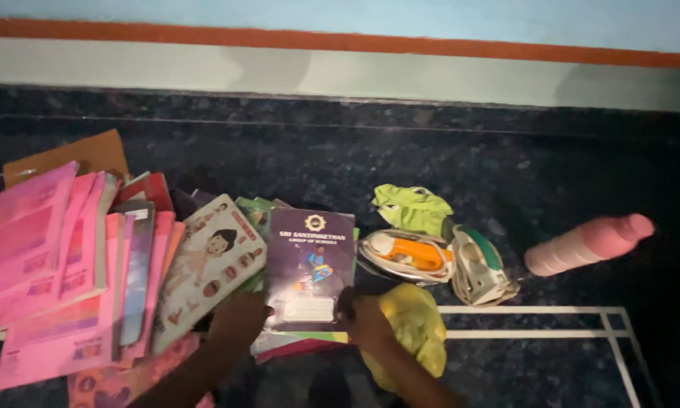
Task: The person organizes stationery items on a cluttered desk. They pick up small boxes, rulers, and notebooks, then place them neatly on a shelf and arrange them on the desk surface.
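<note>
A dark purple notebook (312, 264) lies on top of a pile of books on the dark stone floor. My left hand (238, 316) grips its lower left corner. My right hand (366, 316) holds its lower right corner. Left of it lies a white book with a cartoon child (208, 264) on the cover. Further left, several pink books (45, 257) are fanned out in a loose stack. Green and red book edges stick out from under the purple notebook.
A yellow cloth (415, 325) lies under my right forearm. An orange and white iron (404, 255), a green and white iron (477, 264) and a green cloth (414, 208) lie to the right. A pink bottle (587, 243) lies on its side. White floor lines (536, 321) run rightwards.
</note>
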